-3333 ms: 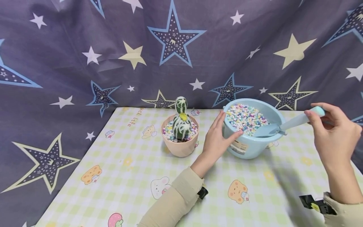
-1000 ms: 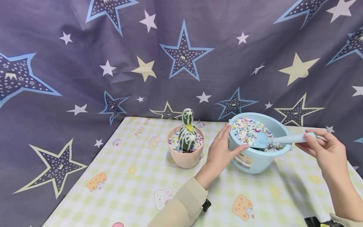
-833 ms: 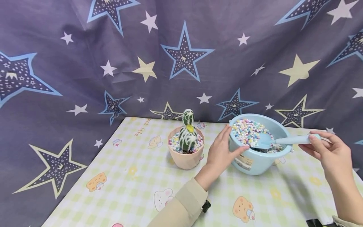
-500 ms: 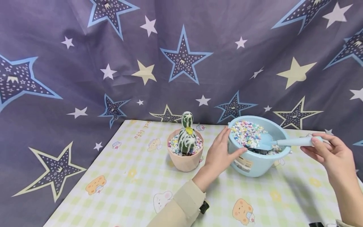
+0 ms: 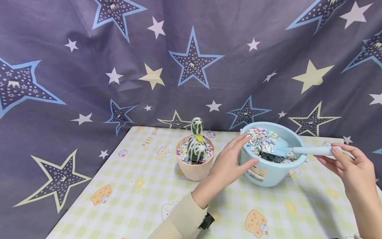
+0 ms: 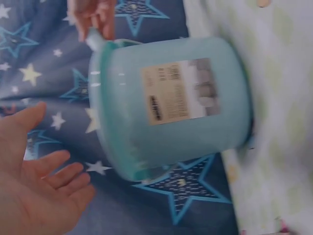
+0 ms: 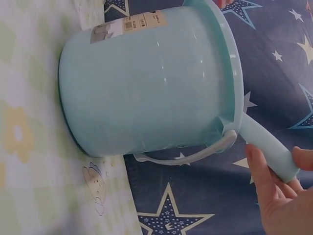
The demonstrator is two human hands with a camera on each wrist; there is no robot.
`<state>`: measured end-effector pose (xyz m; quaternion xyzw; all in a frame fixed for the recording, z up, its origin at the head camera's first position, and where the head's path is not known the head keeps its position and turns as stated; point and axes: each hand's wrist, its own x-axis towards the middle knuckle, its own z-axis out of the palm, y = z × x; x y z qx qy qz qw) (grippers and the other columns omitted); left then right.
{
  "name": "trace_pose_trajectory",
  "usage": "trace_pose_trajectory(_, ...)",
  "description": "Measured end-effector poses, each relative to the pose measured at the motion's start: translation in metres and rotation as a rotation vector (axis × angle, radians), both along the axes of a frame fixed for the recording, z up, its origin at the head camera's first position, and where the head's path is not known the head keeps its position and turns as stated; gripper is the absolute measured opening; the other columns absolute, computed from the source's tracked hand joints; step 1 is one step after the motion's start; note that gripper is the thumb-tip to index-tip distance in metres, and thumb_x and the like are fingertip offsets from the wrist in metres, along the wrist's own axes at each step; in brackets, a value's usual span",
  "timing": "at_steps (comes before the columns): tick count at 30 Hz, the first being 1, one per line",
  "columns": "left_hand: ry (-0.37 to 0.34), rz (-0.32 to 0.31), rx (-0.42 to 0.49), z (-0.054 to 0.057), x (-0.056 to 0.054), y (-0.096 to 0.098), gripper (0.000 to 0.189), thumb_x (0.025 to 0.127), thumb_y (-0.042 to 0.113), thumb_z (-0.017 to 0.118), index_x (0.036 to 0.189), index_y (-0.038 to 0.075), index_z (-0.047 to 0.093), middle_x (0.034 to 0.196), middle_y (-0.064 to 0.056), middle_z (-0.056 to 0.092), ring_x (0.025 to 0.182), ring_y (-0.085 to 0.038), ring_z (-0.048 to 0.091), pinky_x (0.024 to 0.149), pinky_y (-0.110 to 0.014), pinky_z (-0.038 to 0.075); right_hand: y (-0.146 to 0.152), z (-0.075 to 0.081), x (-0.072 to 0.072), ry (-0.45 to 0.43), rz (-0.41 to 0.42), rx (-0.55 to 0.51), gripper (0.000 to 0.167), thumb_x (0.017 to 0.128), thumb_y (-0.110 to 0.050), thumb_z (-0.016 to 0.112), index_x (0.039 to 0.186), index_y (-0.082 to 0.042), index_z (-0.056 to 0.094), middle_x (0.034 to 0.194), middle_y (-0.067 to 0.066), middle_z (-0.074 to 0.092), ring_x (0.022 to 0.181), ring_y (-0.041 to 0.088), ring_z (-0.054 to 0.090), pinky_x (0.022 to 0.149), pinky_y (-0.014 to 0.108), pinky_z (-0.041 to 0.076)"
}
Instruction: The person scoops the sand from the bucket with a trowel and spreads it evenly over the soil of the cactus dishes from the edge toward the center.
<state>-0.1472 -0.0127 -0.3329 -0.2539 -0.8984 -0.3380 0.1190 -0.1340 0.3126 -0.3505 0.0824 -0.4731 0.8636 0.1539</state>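
Observation:
A light blue plastic bucket (image 5: 277,174) holds multicoloured pebbles (image 5: 260,138), with a patch of dark grit (image 5: 270,157) bared at the near side. My right hand (image 5: 355,166) grips the end of a light blue shovel (image 5: 311,151) between thumb and fingers. The shovel crosses the rim, its blade lying among the pebbles. My left hand (image 5: 228,162) is beside the bucket's left rim, fingers spread; in the left wrist view this hand (image 6: 41,181) is apart from the bucket wall. To the left stands a peach pot (image 5: 194,173) with a white-haired toy-like cactus (image 5: 197,146) on similar pebbles.
A green-and-white checked cloth (image 5: 131,199) with cartoon prints covers the table. Close behind hangs a dark star-printed curtain (image 5: 119,49). The bucket's pale carrying handle (image 7: 195,155) hangs down its side in the right wrist view.
The left hand has come off the bucket's rim. The right hand has drawn the shovel to the right and tipped its handle lower. More dark grit shows among the coloured pebbles.

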Motion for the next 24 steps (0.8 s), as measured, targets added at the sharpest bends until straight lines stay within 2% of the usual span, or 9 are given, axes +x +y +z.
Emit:
trace_pose_trajectory(6, 0.047, -0.089, 0.091, 0.023, 0.012, -0.021, 0.063, 0.093, 0.045, 0.067, 0.148, 0.022, 0.048, 0.160, 0.011, 0.037, 0.146, -0.013, 0.039, 0.118, -0.036, 0.040, 0.004, -0.001, 0.003, -0.014, 0.046, -0.096, 0.021, 0.101, 0.008, 0.044, 0.107, 0.003, 0.064, 0.098, 0.013, 0.076, 0.080, 0.030, 0.077, 0.071, 0.037, 0.062)
trace_pose_trajectory(13, 0.167, -0.089, 0.227, 0.041, 0.017, -0.058, 0.054, 0.092, 0.031, 0.073, 0.142, 0.017, 0.055, 0.155, 0.006, 0.046, 0.143, -0.010, 0.043, 0.119, -0.037, 0.038, 0.000, -0.001, 0.003, 0.031, 0.076, -0.137, 0.024, 0.101, 0.010, 0.041, 0.108, 0.007, 0.064, 0.101, 0.016, 0.075, 0.084, 0.032, 0.076, 0.073, 0.039, 0.062)
trace_pose_trajectory(18, 0.243, -0.060, 0.298, 0.043, 0.010, -0.085, 0.053, 0.090, 0.021, 0.074, 0.139, 0.012, 0.057, 0.152, 0.000, 0.051, 0.143, -0.012, 0.045, 0.121, -0.035, 0.035, -0.006, 0.001, 0.002, 0.058, 0.082, -0.139, 0.025, 0.101, 0.011, 0.040, 0.108, 0.008, 0.064, 0.102, 0.017, 0.075, 0.085, 0.033, 0.076, 0.073, 0.040, 0.062)
trace_pose_trajectory(24, 0.214, 0.039, 0.327, 0.036, 0.000, -0.121, 0.053, 0.092, 0.019, 0.073, 0.141, 0.012, 0.055, 0.151, -0.002, 0.051, 0.142, -0.017, 0.045, 0.117, -0.039, 0.041, -0.016, 0.007, 0.000, 0.077, 0.140, -0.123, 0.029, 0.101, 0.012, 0.038, 0.111, 0.009, 0.066, 0.104, 0.020, 0.075, 0.086, 0.035, 0.075, 0.076, 0.040, 0.062)
